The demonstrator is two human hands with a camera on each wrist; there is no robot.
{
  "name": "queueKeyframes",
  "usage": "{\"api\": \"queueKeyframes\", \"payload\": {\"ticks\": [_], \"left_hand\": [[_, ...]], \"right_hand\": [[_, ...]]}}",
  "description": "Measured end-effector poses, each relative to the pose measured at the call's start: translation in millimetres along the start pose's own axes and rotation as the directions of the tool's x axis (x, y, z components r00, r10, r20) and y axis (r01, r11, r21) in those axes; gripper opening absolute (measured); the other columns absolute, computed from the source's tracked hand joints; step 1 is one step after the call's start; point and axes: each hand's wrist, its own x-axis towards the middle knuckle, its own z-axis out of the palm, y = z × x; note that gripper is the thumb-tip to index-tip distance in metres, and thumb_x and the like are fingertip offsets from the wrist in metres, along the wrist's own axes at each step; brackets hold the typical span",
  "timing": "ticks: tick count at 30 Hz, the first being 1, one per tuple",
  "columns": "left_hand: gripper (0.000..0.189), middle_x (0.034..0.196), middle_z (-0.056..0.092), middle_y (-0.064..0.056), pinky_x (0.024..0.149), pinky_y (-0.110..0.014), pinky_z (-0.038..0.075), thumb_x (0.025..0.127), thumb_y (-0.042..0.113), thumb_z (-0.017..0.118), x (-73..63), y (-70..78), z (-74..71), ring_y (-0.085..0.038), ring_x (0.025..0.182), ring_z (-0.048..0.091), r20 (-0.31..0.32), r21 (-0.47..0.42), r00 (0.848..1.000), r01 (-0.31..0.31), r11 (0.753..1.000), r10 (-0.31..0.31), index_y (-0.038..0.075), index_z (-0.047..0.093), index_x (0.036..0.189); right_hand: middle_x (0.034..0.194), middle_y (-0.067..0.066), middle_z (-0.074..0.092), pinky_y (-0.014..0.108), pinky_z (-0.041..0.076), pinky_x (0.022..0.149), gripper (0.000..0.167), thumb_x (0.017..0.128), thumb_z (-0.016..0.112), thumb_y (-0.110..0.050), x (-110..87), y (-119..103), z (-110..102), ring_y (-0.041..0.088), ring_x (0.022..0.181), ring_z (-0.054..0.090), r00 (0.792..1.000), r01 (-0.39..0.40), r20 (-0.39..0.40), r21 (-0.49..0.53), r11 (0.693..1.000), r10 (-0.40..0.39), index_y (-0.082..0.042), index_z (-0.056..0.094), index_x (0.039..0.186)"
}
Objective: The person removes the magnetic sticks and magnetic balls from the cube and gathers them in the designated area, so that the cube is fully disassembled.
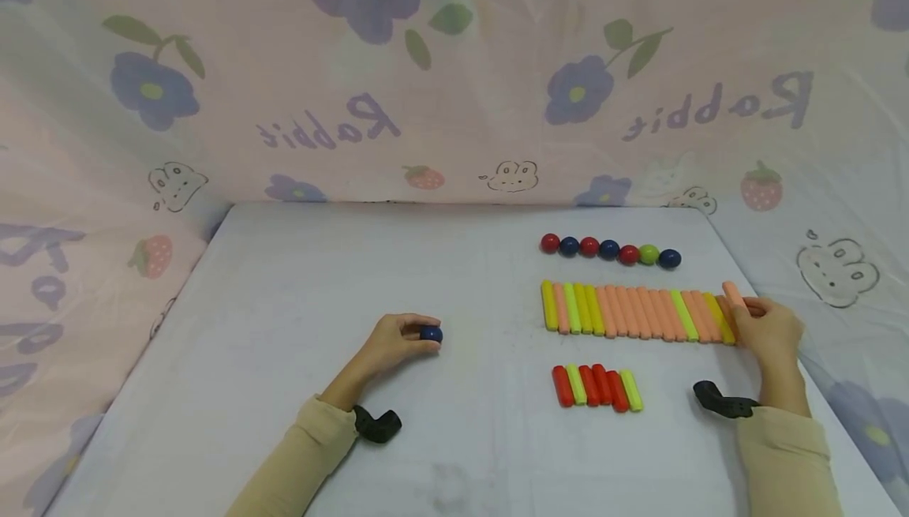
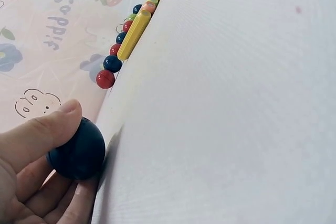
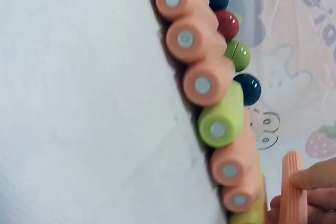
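My left hand [image 1: 389,343] pinches a dark blue ball [image 1: 431,334] between thumb and fingers, close over the left-centre part of the table. In the left wrist view the ball [image 2: 81,150] looks smooth and glossy, with the thumb over its top. At the right end of a long row of sticks, my right hand [image 1: 774,335] pinches a salmon-orange stick [image 1: 735,296], tilted with its far end raised. That ribbed stick [image 3: 292,192] stands apart from the row in the right wrist view. The row holds salmon, yellow and lime sticks [image 1: 642,313] side by side, with round grey discs in their near ends.
Behind the long row lies a line of red, blue and green balls [image 1: 589,246]. A shorter group of red and lime sticks [image 1: 601,385] lies in front. A white table [image 1: 284,264] carries everything, with a printed cloth [image 1: 469,91] hanging behind and at the sides.
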Motion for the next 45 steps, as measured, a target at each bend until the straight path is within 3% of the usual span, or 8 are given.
{"api": "queueKeyframes", "payload": {"ticks": [4, 11, 22, 27, 37, 42, 45], "left_hand": [[0.04, 0.128, 0.063, -0.022, 0.094, -0.035, 0.056, 0.083, 0.019, 0.076, 0.5, -0.2, 0.5, -0.032, 0.116, 0.065, 0.002, -0.003, 1.0, 0.003, 1.0, -0.003, 0.005, 0.067, 0.119], [0.04, 0.129, 0.063, -0.021, 0.095, -0.036, 0.056, 0.083, 0.018, 0.076, 0.8, 0.3, 0.5, -0.032, 0.116, 0.065, -0.001, -0.014, 1.0, 0.018, 1.0, -0.018, 0.005, 0.067, 0.119], [0.04, 0.13, 0.062, -0.021, 0.096, -0.036, 0.056, 0.083, 0.019, 0.076, -0.4, 4.5, -0.2, -0.033, 0.117, 0.064, -0.001, -0.007, 1.0, 0.013, 1.0, -0.013, 0.005, 0.066, 0.12], [0.04, 0.131, 0.061, -0.021, 0.096, -0.036, 0.056, 0.084, 0.018, 0.075, -0.9, 4.8, 0.0, -0.033, 0.118, 0.064, -0.002, -0.009, 1.0, 0.014, 1.0, -0.014, 0.005, 0.066, 0.12], [0.04, 0.131, 0.061, -0.021, 0.097, -0.038, 0.055, 0.084, 0.019, 0.075, -2.1, 5.2, 0.0, -0.033, 0.119, 0.063, 0.003, 0.004, 1.0, 0.012, 1.0, -0.012, 0.006, 0.066, 0.121], [0.04, 0.132, 0.061, -0.021, 0.097, -0.038, 0.055, 0.084, 0.019, 0.075, -1.6, 4.7, 0.3, -0.034, 0.119, 0.063, 0.0, 0.005, 1.0, 0.013, 1.0, -0.013, 0.006, 0.066, 0.121], [0.04, 0.132, 0.061, -0.021, 0.097, -0.038, 0.055, 0.084, 0.019, 0.075, -2.1, 4.8, 0.4, -0.034, 0.119, 0.063, -0.002, 0.002, 1.0, 0.01, 1.0, -0.01, 0.006, 0.066, 0.121]], "right_hand": [[0.125, 0.039, 0.05, 0.036, 0.039, 0.074, 0.048, 0.097, 0.041, -0.019, 4.3, 8.5, -0.8, 0.048, 0.114, 0.045, 1.0, -0.012, -0.005, 0.003, 1.0, 0.012, 0.017, 0.047, 0.128], [0.124, 0.039, 0.05, 0.054, 0.034, 0.094, 0.048, 0.095, 0.043, -0.021, 12.1, 18.5, 2.3, 0.051, 0.113, 0.044, 1.0, -0.003, -0.011, -0.012, 1.0, 0.003, 0.018, 0.05, 0.122], [0.128, 0.04, 0.048, 0.056, 0.04, 0.092, 0.051, 0.096, 0.039, -0.024, 15.4, 21.3, -1.4, 0.055, 0.112, 0.046, 0.998, 0.033, 0.056, -0.116, 0.993, -0.026, 0.019, 0.05, 0.122], [0.128, 0.04, 0.047, 0.057, 0.038, 0.095, 0.05, 0.097, 0.039, -0.022, 11.1, 18.3, -2.2, 0.054, 0.114, 0.045, 0.998, 0.028, 0.063, -0.113, 0.993, -0.021, 0.02, 0.047, 0.123], [0.123, 0.042, 0.047, 0.054, 0.036, 0.086, 0.047, 0.097, 0.042, -0.019, -2.7, 13.3, -4.0, 0.051, 0.108, 0.045, 0.998, 0.06, 0.018, -0.065, 0.996, -0.059, 0.017, 0.046, 0.125], [0.124, 0.041, 0.048, 0.03, 0.043, 0.067, 0.047, 0.1, 0.043, -0.021, -19.0, -1.1, -5.4, 0.049, 0.105, 0.047, 0.996, 0.086, 0.033, -0.024, 0.996, -0.086, 0.017, 0.046, 0.129], [0.122, 0.04, 0.052, 0.01, 0.037, 0.056, 0.045, 0.098, 0.047, -0.019, -30.3, -11.6, -0.9, 0.048, 0.1, 0.053, 0.988, 0.157, 0.005, 0.031, 0.987, -0.157, 0.017, 0.05, 0.125]]}}
